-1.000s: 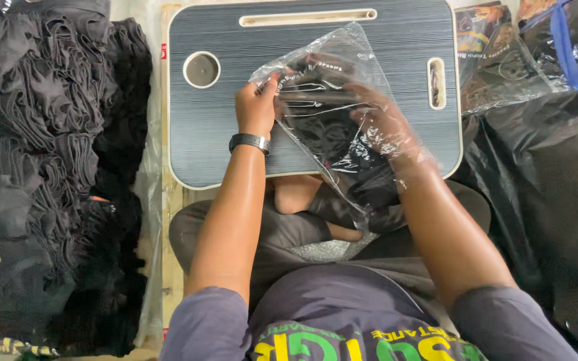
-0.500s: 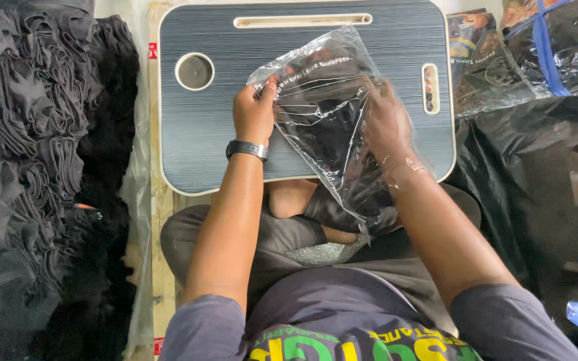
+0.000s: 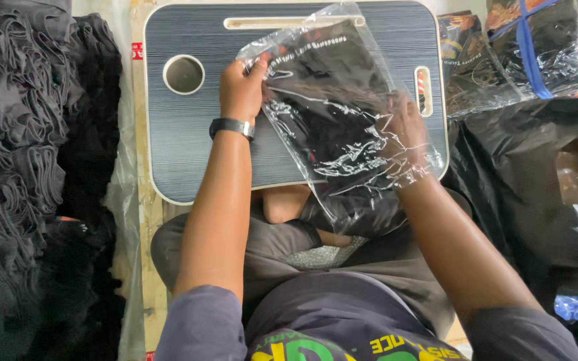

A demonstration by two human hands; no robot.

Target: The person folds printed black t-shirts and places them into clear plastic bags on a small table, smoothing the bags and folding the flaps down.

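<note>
short grey-purple sleeves [image 3: 202, 324], a dark shirt with green and yellow lettering [image 3: 342, 347], black wristwatch [image 3: 232, 127], grey trousers [image 3: 282, 247].

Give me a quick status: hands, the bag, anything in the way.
Left hand grips clear plastic bag at its top corner. Right hand inside the bag, on the dark folded garment. Lap desk beneath; nothing blocking.

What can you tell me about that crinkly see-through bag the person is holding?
The clear plastic bag is thin, shiny and wrinkled, with pale print near its top edge. A dark folded cloth fills it. It lies tilted over the grey striped lap tray, its lower end hanging past the tray's near edge above the lap. The left hand grips its upper left corner; the right hand is inside it, seen through the plastic.
</note>
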